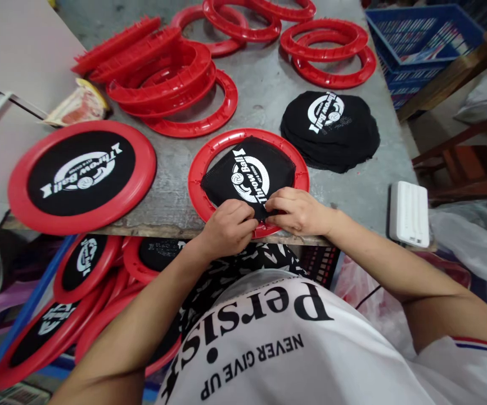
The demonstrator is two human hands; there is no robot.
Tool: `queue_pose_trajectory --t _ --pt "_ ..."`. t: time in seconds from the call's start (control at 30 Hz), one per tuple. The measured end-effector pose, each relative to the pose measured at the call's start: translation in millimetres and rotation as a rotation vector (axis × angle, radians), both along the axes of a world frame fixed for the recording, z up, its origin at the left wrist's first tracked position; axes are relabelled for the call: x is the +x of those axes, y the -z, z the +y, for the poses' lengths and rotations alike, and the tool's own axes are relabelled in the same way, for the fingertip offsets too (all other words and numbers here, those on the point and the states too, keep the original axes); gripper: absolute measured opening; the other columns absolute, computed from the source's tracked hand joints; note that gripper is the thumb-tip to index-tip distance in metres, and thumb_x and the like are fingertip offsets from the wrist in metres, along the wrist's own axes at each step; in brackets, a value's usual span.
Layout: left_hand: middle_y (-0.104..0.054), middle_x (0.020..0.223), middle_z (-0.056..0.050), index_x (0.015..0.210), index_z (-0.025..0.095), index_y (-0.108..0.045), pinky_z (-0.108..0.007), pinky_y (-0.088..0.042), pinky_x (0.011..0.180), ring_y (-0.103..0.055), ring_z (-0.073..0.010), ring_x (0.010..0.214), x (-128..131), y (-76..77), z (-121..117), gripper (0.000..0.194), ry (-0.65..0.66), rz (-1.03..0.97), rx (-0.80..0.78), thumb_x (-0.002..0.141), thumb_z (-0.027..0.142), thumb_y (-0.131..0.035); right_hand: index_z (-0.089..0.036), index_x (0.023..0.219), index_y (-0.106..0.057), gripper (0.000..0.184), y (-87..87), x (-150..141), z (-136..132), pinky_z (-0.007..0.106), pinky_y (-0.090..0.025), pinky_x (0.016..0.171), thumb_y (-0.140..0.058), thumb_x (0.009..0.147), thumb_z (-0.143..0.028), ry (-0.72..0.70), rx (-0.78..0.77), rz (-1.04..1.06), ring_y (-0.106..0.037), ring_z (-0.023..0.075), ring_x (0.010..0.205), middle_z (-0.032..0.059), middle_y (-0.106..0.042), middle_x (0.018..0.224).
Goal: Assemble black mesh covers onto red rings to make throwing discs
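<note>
A red plastic ring point(201, 163) lies at the table's near edge, with a black printed fabric disc point(222, 177) laid across it. The cloth's near edge is pinched by my left hand point(232, 228), fingers curled together over the ring's near side. Close beside it, my right hand point(296, 211) also pinches the cloth near the ring's near right rim. The fabric is pulled into corners and leaves gaps at the ring's left side. To the right rests a stack of black printed fabric discs point(332, 138). An assembled red-rimmed disc point(144, 163) lies to the left.
Red rings point(163, 79) are piled at the back left, with more rings point(328, 42) at the back right. Finished discs point(87, 261) fill a blue container below the table's left edge. A white power bank point(409, 214) sits at the right edge. Blue crates point(424, 34) stand beyond.
</note>
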State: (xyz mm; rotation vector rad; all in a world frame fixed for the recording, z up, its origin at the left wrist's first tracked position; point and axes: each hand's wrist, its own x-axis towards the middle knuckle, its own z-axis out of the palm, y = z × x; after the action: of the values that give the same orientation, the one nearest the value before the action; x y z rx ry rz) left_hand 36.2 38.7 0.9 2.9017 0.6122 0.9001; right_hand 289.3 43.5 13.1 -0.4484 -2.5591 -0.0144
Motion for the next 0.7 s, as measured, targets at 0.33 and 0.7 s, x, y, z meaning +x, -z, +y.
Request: queue_pose_trajectory --t 0.33,0.7 --pt "-0.071 0.11 -0.011 0.095 0.018 -0.071 -0.046 -0.049 0.098 -0.065 -0.0257 0.106 -28.8 -19.9 43.5 0.018 -0.433 -0.18 -0.24 0.092 0.021 -0.054 -0.019 0.101 -0.066 0.011 4.3 26.5 -34.7 0.04 -0.053 0.074 -0.058 0.097 -0.024 0.464 -0.155 0.167 -0.061 0.0231 0.084 0.0099 -0.07 0.095" --pt "-0.072 0.124 -0.014 0.115 0.014 -0.07 -0.046 -0.053 0.099 -0.067 -0.0298 0.116 -80.7 -16.4 3.8 0.042 -0.52 0.127 -0.315 0.102 0.046 -0.045 -0.018 0.097 -0.068 0.013 24.2 36.6 6.1 0.047 -0.052 0.092 -0.056 0.094 -0.021 0.731 -0.31 0.115 -0.058 0.0289 0.107 0.0144 -0.065 0.119"
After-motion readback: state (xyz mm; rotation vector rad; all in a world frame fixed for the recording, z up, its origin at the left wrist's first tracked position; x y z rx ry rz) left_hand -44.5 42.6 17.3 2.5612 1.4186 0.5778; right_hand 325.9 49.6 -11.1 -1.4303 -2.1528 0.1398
